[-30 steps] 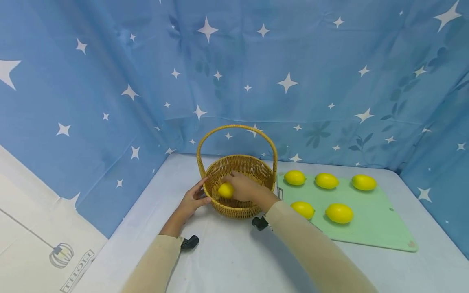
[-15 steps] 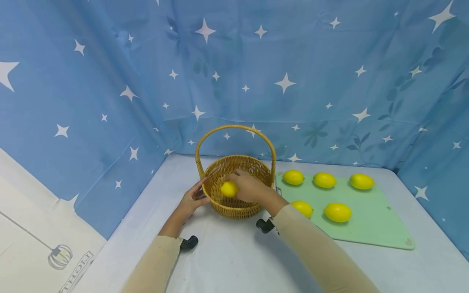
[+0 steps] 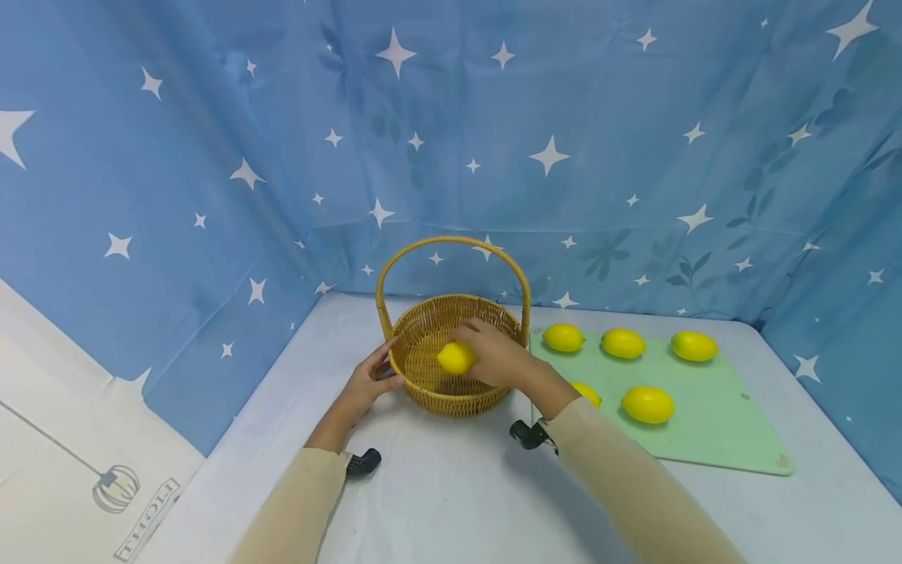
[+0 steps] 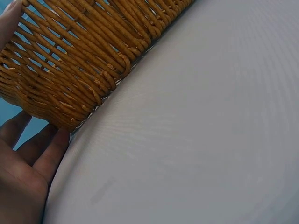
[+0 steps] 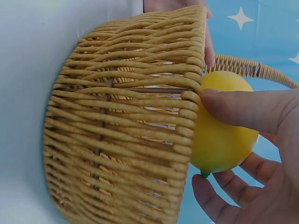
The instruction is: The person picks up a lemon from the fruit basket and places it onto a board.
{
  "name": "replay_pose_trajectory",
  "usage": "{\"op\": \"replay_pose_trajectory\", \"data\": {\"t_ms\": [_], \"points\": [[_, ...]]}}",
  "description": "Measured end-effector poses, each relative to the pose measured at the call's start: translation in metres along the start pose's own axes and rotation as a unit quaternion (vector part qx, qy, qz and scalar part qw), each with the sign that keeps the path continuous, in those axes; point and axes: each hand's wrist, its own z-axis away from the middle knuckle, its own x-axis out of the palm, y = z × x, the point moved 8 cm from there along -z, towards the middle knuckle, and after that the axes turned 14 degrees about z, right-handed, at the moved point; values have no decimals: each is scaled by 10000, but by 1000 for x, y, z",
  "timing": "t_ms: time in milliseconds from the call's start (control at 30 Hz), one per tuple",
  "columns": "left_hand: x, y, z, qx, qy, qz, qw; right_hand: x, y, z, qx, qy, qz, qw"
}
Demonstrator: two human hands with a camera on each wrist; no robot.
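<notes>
— What's nearest on the table (image 3: 451, 486)?

— Two sleeved forearms reaching away from the near edge. The left hand (image 3: 366, 385) rests against the left outer wall of the wicker basket (image 3: 423, 388), fingers (image 4: 44, 156) straight and relaxed against the weave, gripping nothing.

— And the other hand?

— The right hand (image 3: 496, 360) is over the basket, its fingers (image 5: 243, 109) curled round a yellow lemon (image 3: 456, 357). The right wrist view shows the thumb on top and the other fingers beneath, with the lemon just at the basket's rim.

— What lies to the right?

— A pale green cutting board (image 3: 712, 423), just beside the basket. On it sit five more lemons: two in the near row (image 3: 647, 403), one of them partly hidden behind the right wrist, and three in the far row (image 3: 623, 342).

— And beyond?

— The basket's arched handle (image 3: 451, 243) stands upright, and a blue cloth with white stars (image 3: 550, 157) hangs behind the table.
</notes>
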Motion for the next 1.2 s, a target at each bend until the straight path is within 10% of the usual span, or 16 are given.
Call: {"op": "replay_pose_trajectory", "data": {"t_ms": [1200], "points": [[-11, -19, -6, 157, 173, -141, 9996, -28, 44, 74, 67, 397, -164, 9991]]}}
